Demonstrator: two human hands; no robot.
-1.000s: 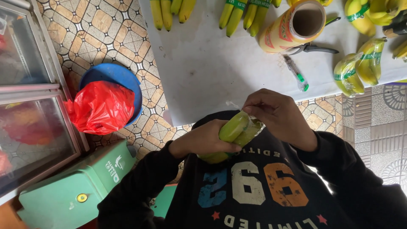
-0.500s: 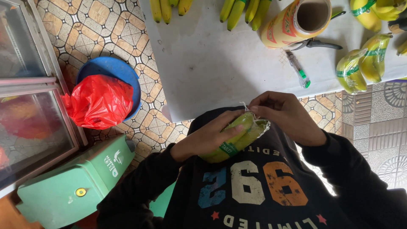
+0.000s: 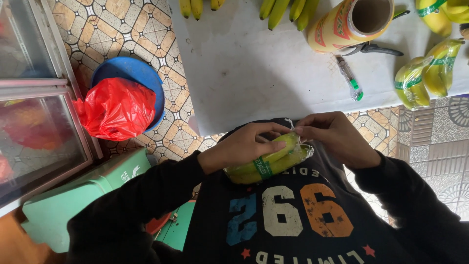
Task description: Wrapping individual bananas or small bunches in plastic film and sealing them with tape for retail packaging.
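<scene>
Both hands, left hand [image 3: 239, 146] and right hand [image 3: 334, 137], gripping a film-wrapped green banana bunch [image 3: 266, 161] with green band label [image 3: 263, 167].

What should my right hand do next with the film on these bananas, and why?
Probably press the loose film tail down flat. The right hand pinches it at the bunch's tip, the left hand steadies the green banded bananas, and the tail sticks up unsealed.
</scene>
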